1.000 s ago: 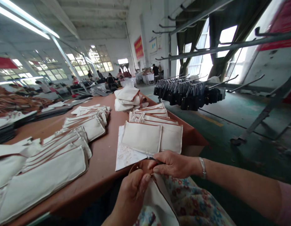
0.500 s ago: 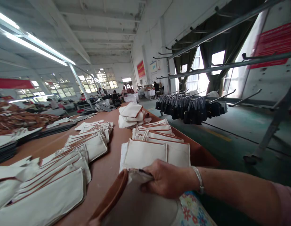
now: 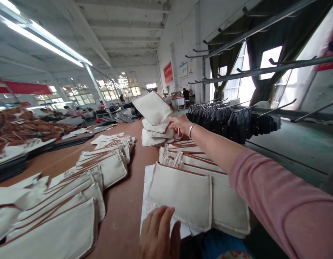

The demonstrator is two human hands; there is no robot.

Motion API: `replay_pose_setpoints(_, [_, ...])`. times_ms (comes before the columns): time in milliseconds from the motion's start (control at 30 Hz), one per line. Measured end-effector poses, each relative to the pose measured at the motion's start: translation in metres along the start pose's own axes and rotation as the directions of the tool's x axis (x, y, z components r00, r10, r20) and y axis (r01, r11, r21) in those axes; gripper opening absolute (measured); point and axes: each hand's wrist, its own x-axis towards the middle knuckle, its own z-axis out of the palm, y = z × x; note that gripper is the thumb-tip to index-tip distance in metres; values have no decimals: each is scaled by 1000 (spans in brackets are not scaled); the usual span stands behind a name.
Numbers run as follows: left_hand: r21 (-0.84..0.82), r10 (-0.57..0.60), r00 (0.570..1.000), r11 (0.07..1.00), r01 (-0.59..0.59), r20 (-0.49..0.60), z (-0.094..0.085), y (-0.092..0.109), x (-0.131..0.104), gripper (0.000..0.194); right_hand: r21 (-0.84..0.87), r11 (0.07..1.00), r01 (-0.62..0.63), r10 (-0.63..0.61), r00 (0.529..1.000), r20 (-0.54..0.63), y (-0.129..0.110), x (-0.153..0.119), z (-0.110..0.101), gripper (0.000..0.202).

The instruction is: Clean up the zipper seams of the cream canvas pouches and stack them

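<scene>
The right hand (image 3: 182, 124) is pinched on the corner of a flat cream cloth pouch (image 3: 152, 108) — tilted, above a floppy pile (image 3: 155, 133); a red thing (image 3: 179, 132) pokes out below; the left hand (image 3: 159, 233) is open, near white paper (image 3: 148, 181).

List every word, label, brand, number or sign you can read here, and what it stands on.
Nothing can be read.
Red wall sign: yellowish marks, too small and blurred.
Poster beside it: too small.
Left red banner: no legible writing.
Red sign at the right edge: cut off, blurred.
Top pouch at the right hand: no lettering visible.
</scene>
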Motion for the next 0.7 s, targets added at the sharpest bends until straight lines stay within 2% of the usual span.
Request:
replay_pose_setpoints(100, [7,-2,986,1000,1,167,41,-3,50,33,-68,997,-48,48,999,6,48,-18,-25,21])
replay_pose_setpoints(200, [-2,40,914,999,-43,404,76,1,94,42,-96,995,-32,31,999,-13,78,-59,-58,12])
replay_pose_setpoints(267, [-19,84,875,996,-86,476,93,7,113,38,-92,996,-12,11,1000,-17,88,-96,-83,8])
replay_pose_setpoints(367, [-21,106,850,994,-111,516,109,18,124,23,-94,996,8,-9,1000,-10,101,-154,-115,11])
replay_pose_setpoints(467, [-10,95,837,994,-107,538,109,27,123,13,-181,983,36,-39,999,-10,123,-200,-134,18])
replay_pose_setpoints(533, [-13,91,832,995,-100,547,101,33,119,15,-288,957,33,-35,999,-1,141,-214,-139,20])
replay_pose_setpoints(633, [-24,88,825,996,-90,558,77,38,112,28,-398,917,-13,10,1000,-9,163,-215,-141,18])
replay_pose_setpoints(700, [-26,78,814,997,-77,576,50,39,109,23,-422,906,-33,23,999,-28,171,-209,-144,16])
